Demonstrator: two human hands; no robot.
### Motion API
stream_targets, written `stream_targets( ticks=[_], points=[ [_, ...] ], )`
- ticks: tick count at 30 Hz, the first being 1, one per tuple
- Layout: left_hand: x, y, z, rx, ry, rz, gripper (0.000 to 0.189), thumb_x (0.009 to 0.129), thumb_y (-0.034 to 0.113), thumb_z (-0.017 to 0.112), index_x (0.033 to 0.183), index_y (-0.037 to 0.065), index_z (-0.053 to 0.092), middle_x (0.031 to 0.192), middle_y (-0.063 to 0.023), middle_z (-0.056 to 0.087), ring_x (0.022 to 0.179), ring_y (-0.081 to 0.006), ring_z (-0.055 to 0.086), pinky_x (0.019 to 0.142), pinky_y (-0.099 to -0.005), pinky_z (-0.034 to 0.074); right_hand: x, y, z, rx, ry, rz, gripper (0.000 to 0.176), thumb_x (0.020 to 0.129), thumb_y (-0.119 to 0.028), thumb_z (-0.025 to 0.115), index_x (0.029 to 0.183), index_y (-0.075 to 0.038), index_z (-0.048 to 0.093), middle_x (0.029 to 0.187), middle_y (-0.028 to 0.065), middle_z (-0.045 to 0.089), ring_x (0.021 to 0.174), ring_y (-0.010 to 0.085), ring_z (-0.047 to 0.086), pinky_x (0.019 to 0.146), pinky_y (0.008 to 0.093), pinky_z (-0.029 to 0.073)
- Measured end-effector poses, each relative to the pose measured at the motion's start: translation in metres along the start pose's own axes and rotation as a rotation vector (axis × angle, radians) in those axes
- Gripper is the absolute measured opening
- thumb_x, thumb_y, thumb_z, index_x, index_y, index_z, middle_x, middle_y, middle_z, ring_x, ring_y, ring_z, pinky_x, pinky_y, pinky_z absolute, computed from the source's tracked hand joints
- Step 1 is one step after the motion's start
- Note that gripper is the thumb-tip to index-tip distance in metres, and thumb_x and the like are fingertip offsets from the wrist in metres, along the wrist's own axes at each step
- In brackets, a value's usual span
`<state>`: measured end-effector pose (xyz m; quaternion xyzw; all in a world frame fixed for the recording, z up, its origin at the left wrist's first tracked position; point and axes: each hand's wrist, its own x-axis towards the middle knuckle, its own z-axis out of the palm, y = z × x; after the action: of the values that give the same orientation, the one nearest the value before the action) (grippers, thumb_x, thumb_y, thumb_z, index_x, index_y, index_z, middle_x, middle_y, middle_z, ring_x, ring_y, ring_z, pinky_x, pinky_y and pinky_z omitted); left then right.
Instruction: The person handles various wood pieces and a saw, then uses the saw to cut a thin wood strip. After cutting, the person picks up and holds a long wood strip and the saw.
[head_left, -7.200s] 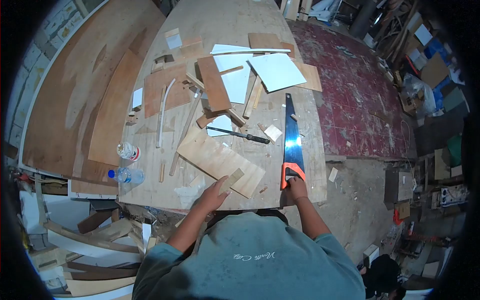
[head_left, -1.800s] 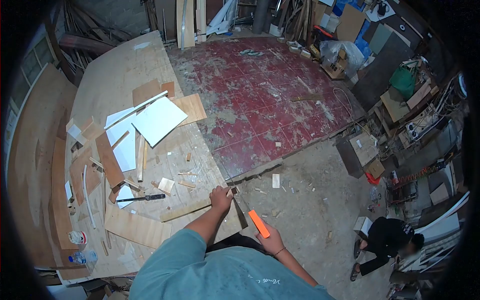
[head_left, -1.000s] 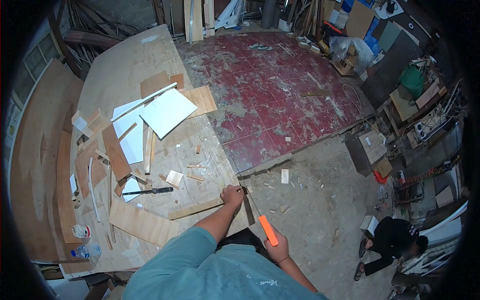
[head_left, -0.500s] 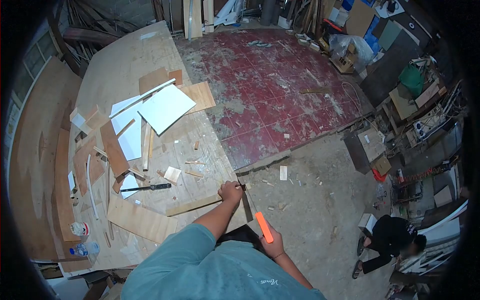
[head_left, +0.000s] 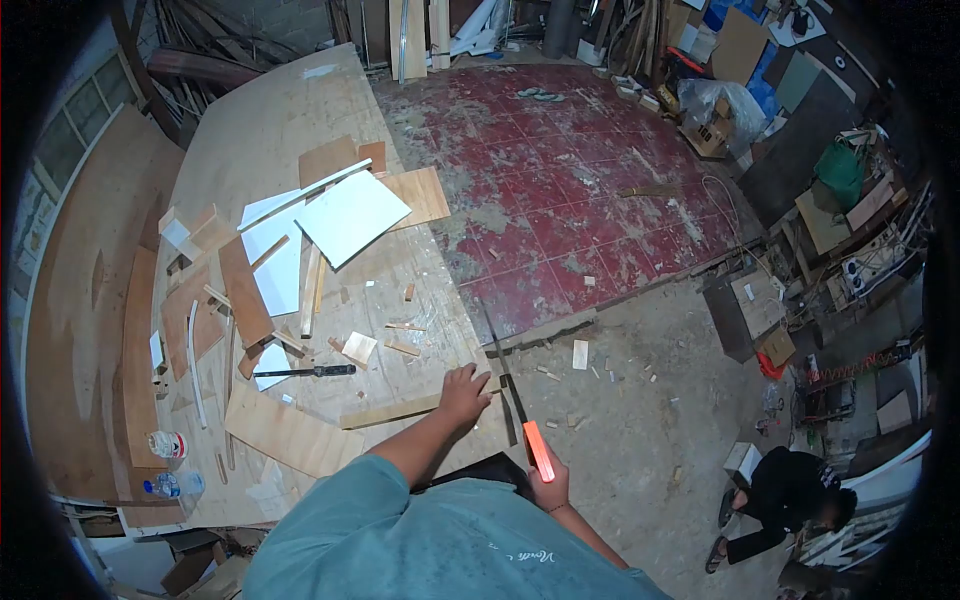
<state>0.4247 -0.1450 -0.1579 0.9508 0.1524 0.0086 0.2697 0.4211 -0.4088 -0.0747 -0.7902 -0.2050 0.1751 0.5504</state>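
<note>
The left hand (head_left: 465,397), fingers slightly spread, hides part of a wood strip (head_left: 395,411) near the surface (head_left: 432,312)'s right edge; the right hand (head_left: 550,488) clasps the saw (head_left: 538,450), blade nearly edge-on.

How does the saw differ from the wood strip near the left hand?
Colour: the saw has an orange handle and dark blade; the strip is pale wood.
Hold: the right hand grips the saw, while the left hand is on the strip.
Place: the saw's handle is past the table's edge; most of the strip lies on the table.
Both look long and narrow.
</note>
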Motion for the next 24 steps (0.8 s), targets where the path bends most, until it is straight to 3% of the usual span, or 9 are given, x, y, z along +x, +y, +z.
stream_targets(
  ticks=[3,4,5,7,8,13,19,23,24],
  points=[
    [0.018,0.008,0.035,0.004,0.027,-0.064,0.047,0.085,0.034,0.06,0.127,0.012,0.057,0.143,-0.0198,0.039,0.134,-0.0362,0.033,0.112,-0.0573,0.018,0.0,-0.004,0.0,-0.138,-0.049,-0.066,0.063,0.073,-0.002,0.061,0.135,-0.002,0.049,0.122,0.0209,0.062,0.109,0.0329,0.064,0.089,0.0368,0.051],
    [0.025,0.012,0.043,-0.01,-0.072,-0.183,0.054,0.088,0.032,0.053,0.138,0.011,0.047,0.153,-0.0213,0.025,0.142,-0.0384,0.021,0.114,-0.0586,0.009,0.002,-0.008,-0.001,-0.133,-0.073,-0.052,0.065,0.074,-0.002,0.062,0.137,-0.004,0.047,0.123,0.0208,0.061,0.109,0.0339,0.063,0.09,0.0372,0.051],
    [0.031,0.016,0.049,-0.011,-0.073,-0.18,0.054,0.088,0.032,0.053,0.138,0.011,0.047,0.153,-0.0213,0.025,0.142,-0.0384,0.021,0.114,-0.0586,0.009,0.005,-0.01,-0.002,-0.126,-0.095,-0.038,0.066,0.074,-0.003,0.062,0.138,-0.006,0.046,0.123,0.0208,0.061,0.109,0.0349,0.063,0.09,0.0377,0.051],
    [0.042,0.029,0.043,0.068,-0.13,-0.45,0.066,0.089,0.031,0.049,0.149,0.01,0.03,0.158,-0.0209,0.008,0.146,-0.0389,0.006,0.115,-0.0576,0.003,0.009,-0.011,-0.004,-0.134,-0.121,-0.037,0.068,0.075,-0.003,0.063,0.14,-0.008,0.044,0.124,0.0215,0.06,0.109,0.0363,0.061,0.09,0.0392,0.051],
    [0.046,0.033,0.034,0.037,-0.277,-0.486,0.074,0.09,0.029,0.046,0.154,0.011,0.012,0.159,-0.0197,-0.003,0.147,-0.0386,-0.004,0.114,-0.0573,-0.003,0.01,-0.013,-0.005,-0.116,-0.169,0.029,0.069,0.075,-0.004,0.063,0.141,-0.009,0.042,0.124,0.0219,0.059,0.108,0.0371,0.061,0.09,0.0395,0.052],
    [0.051,0.033,0.035,0.042,-0.345,-0.534,0.077,0.09,0.029,0.047,0.154,0.012,0.009,0.16,-0.0181,-0.006,0.147,-0.0385,-0.004,0.113,-0.0596,-0.004,0.014,-0.021,-0.008,-0.123,-0.223,0.139,0.073,0.075,-0.005,0.063,0.144,-0.012,0.038,0.125,0.0223,0.058,0.106,0.0394,0.061,0.088,0.0399,0.052],
    [0.05,0.031,0.037,0.049,-0.323,-0.527,0.074,0.091,0.031,0.045,0.154,0.014,0.01,0.16,-0.0168,-0.005,0.147,-0.0381,-0.005,0.113,-0.0597,-0.004,0.009,-0.019,-0.006,-0.122,-0.198,0.106,0.074,0.076,-0.006,0.063,0.144,-0.013,0.037,0.125,0.0214,0.058,0.105,0.0407,0.06,0.088,0.0398,0.052],
    [0.05,0.034,0.032,0.039,-0.304,-0.529,0.074,0.091,0.037,0.046,0.154,0.016,0.013,0.16,-0.0169,-0.003,0.146,-0.0409,-0.003,0.113,-0.061,-0.003,0.007,-0.024,-0.011,-0.113,-0.13,-0.029,0.064,0.077,-0.002,0.06,0.139,-0.004,0.044,0.126,0.0214,0.059,0.115,0.0341,0.059,0.095,0.0364,0.047],
    [0.046,0.033,0.036,0.031,-0.322,-0.548,0.074,0.091,0.037,0.046,0.154,0.016,0.013,0.16,-0.0169,-0.003,0.146,-0.0409,-0.003,0.113,-0.061,-0.003,0.0,-0.022,-0.012,-0.068,-0.135,0.102,0.062,0.077,-0.001,0.06,0.137,-0.001,0.046,0.126,0.0217,0.059,0.115,0.0327,0.059,0.096,0.0361,0.047]
  ],
)
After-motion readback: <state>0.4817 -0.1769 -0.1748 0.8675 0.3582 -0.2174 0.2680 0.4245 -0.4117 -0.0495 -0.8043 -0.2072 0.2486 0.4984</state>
